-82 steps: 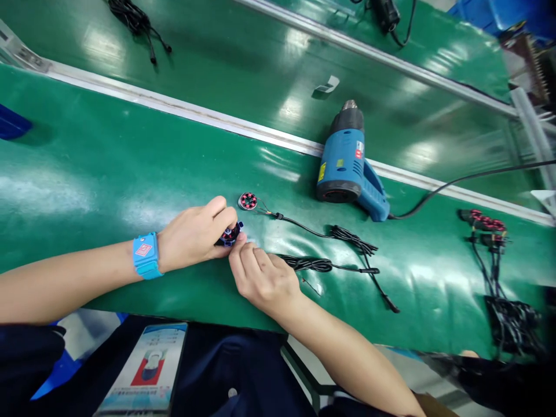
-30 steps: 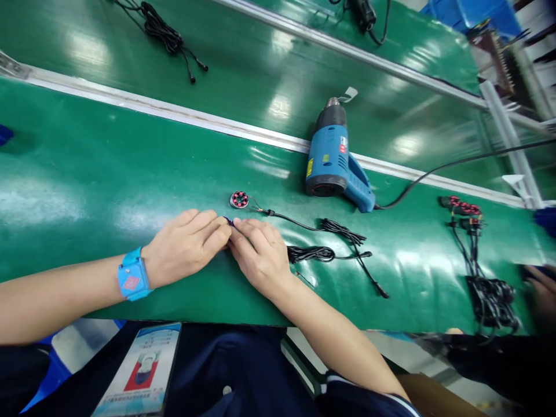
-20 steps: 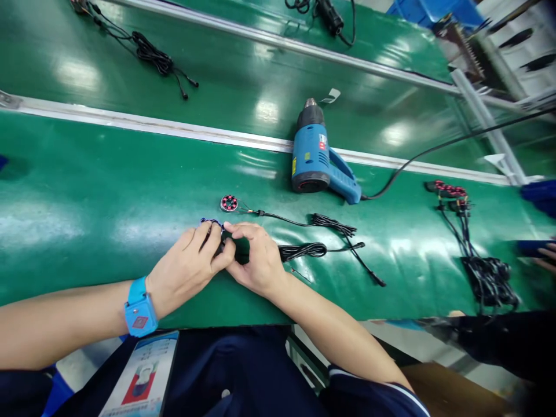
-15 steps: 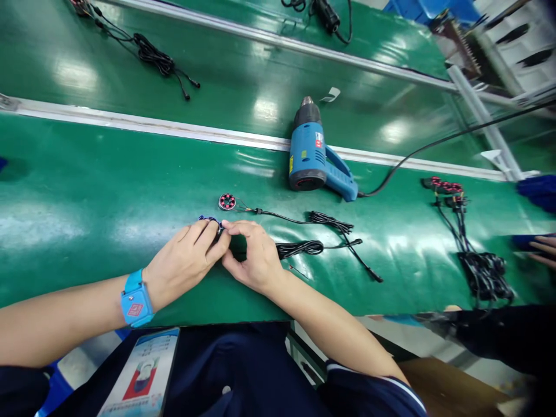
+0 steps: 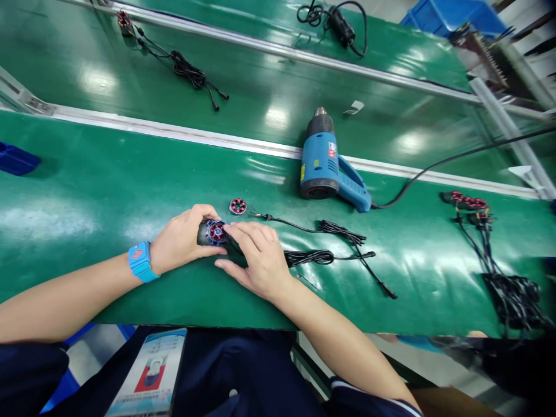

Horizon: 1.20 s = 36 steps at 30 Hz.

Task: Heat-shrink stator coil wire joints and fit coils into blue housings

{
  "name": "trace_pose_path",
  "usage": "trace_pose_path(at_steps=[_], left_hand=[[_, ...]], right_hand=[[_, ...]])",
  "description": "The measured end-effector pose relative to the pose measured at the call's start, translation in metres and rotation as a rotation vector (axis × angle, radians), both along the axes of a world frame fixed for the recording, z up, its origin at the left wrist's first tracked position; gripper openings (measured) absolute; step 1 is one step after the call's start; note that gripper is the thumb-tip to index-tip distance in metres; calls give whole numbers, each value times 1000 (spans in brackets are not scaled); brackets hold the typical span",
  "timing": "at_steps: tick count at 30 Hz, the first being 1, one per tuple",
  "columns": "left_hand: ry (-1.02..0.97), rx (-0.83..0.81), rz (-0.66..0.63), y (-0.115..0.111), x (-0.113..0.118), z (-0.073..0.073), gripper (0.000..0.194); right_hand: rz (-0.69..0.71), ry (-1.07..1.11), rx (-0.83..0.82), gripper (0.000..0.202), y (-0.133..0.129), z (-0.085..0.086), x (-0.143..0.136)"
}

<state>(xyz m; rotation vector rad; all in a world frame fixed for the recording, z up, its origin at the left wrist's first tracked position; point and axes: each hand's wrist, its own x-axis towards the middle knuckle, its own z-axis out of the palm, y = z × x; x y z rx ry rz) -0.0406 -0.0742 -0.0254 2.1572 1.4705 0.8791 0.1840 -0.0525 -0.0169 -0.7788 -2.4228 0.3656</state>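
Observation:
My left hand (image 5: pixel 185 234) curls around a small round part (image 5: pixel 216 232) with red-and-black segments in a dark blue frame, its thumb below and its fingers above. My right hand (image 5: pixel 263 255) has its fingers stretched to the part's right edge, touching it, while the thumb stands apart. Just beyond lies a similar ring with pink-and-black segments (image 5: pixel 238 206), its thin wires joining a black cable (image 5: pixel 341 230). A second bundled black cable (image 5: pixel 310 257) emerges from behind my right hand; its link to the held part is hidden.
A blue heat gun (image 5: pixel 320 165) lies across the white rail beyond my hands, its cord running right. More ringed parts (image 5: pixel 467 201) with bundled cables (image 5: pixel 516 295) lie at right, another cable set (image 5: pixel 189 69) far left. A dark blue object (image 5: pixel 17 158) sits at the left edge.
The two hands have parted slightly, exposing the round part's segmented face. My right thumb has drawn away from the left hand. The whole view has shifted, bringing more of the left side in.

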Motion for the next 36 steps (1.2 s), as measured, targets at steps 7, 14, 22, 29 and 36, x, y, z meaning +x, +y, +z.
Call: trace_pose_path(at_steps=[7, 14, 22, 29, 36], left_hand=[[0, 36, 14, -1, 2, -2, 65], [80, 76, -79, 4, -7, -1, 73], [89, 76, -144, 8, -10, -3, 59], [114, 1, -89, 5, -3, -10, 67], [172, -13, -28, 7, -6, -12, 69]], right_hand=[[10, -113, 61, 64, 7, 4, -1], [-18, -426, -123, 74, 26, 37, 83], [-314, -464, -59, 27, 11, 19, 136], [-485, -345, -204, 29, 21, 10, 179], [-499, -169, -354, 23, 28, 12, 214]])
